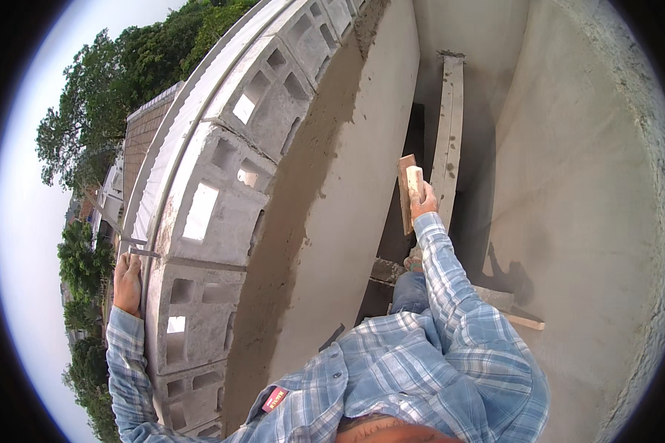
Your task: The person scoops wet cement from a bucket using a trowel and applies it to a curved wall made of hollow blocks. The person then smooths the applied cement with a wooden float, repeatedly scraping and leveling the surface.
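My right hand (424, 201) is closed round the pale handle of a wooden float (408, 193), held up between the two plastered walls. The float's flat board is turned edge-on and touches neither wall. Out to the left, my left hand (128, 284) is curled at the outer edge of the hollow-block wall (199, 255). Right above its fingers sits a grey metal piece with short prongs (142, 252). Whether the fingers grip that piece or the wall's edge is hidden. Along the block wall runs a band of darker wet mortar (273, 244), above smooth plaster (347, 162).
A narrow beam spotted with mortar (448, 140) spans the gap, with dark depth beside it. On the right stands a grey plastered wall (584, 184) with a rough rim. A wooden batten (524, 321) sticks out by my right side. Trees and a roof (146, 129) lie beyond the block wall.
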`<state>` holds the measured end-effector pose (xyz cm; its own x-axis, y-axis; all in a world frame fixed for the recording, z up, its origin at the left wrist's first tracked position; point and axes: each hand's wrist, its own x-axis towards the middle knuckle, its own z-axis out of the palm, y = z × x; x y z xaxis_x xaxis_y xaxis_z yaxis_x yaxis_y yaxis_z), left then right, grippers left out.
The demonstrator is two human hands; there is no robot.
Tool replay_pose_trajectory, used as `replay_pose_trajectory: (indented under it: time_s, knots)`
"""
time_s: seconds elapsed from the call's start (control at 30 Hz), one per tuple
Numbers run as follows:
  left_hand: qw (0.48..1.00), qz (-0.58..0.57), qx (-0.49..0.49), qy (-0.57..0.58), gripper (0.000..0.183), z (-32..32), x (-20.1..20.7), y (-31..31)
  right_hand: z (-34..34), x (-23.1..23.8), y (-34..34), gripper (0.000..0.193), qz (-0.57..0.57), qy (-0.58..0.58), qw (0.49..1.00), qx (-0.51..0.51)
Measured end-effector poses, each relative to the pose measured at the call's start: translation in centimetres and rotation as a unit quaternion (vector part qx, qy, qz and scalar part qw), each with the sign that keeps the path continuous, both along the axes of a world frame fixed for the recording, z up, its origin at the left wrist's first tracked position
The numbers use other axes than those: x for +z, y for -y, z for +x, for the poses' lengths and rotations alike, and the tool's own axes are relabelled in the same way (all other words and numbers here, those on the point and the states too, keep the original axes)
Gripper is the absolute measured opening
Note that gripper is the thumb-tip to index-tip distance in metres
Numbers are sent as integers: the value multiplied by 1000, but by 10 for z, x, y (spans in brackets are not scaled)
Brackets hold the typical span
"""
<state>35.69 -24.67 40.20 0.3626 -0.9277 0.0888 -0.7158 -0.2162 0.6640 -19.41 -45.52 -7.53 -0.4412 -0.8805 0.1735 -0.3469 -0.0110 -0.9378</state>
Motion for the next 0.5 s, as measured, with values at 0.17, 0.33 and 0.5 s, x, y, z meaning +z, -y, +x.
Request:
replay_pose_trajectory:
  time_s: [0.17, 0.33, 0.5]
  knots:
    - [991, -28, 125, -40, 31, -18, 24, -21, 101, 134, 127, 53, -106, 63, 988, 91]
    - [968, -120, 219, 39, 32, -14, 112, 45, 134, 150, 195, 47, -138, 109, 980, 91]
    - [971, -70, 176, 148, 36, -103, 101, 193, 141, 150, 233, 41, -164, 117, 973, 110]
